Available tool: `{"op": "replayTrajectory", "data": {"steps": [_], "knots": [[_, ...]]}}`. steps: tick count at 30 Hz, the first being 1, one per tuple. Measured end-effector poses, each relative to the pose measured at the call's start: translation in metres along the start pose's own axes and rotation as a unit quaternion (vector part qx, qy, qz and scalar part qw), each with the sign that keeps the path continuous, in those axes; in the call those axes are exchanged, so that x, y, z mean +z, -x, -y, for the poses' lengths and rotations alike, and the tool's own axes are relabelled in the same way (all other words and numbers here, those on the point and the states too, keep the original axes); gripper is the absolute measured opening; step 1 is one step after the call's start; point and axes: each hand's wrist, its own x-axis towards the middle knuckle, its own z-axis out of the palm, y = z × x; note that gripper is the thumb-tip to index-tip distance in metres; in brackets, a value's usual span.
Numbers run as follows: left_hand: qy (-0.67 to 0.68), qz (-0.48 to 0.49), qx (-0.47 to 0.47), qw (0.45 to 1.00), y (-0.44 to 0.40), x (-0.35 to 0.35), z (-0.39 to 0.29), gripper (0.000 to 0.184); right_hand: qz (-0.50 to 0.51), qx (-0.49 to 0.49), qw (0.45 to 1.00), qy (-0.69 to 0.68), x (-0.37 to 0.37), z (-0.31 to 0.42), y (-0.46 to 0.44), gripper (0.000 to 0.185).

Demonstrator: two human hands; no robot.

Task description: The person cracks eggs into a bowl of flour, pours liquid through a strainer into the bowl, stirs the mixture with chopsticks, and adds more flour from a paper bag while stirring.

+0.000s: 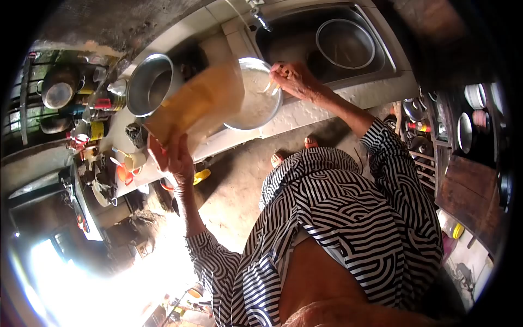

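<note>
A metal bowl [252,124] with a whitish, powdery or pasty mass in it stands on the counter, by the sink's left edge. My left hand [173,161] is closed on the lower end of a yellow-brown bag [199,101]. The bag is smeared by motion and tilts over the bowl, covering part of its left side. At the bowl's right rim, my right hand [297,82] is closed, with a pale thin utensil [272,88] pointing down from its fingers into the bowl. The exact kind of utensil is hard to make out.
A large metal pot [150,86] stands on the counter to the left. Inside the sink [289,35] lies a round metal basin [346,43] under a tap [261,19]. A cup [134,161] and orange utensils [124,174] are at the counter's left end. Shelves with dishes [466,131] stand at right.
</note>
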Motion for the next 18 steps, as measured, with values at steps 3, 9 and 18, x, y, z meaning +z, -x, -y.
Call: {"op": "replayTrajectory", "data": {"steps": [3, 9, 18], "knots": [[-0.030, -0.064, -0.018, 0.997, 0.005, -0.007, 0.000, 0.025, 0.040, -0.084, 0.988, 0.127, -0.006, 0.001, 0.001, 0.010], [0.011, -0.071, -0.193, 0.978, 0.034, -0.029, 0.011, 0.025, 0.094, 0.109, 0.985, -0.099, 0.005, -0.004, -0.003, 0.019], [0.325, -0.354, -0.574, 0.662, 0.225, -0.080, 0.025, 0.031, 0.115, 0.169, 0.978, -0.036, -0.015, 0.007, -0.014, 0.022]]}}
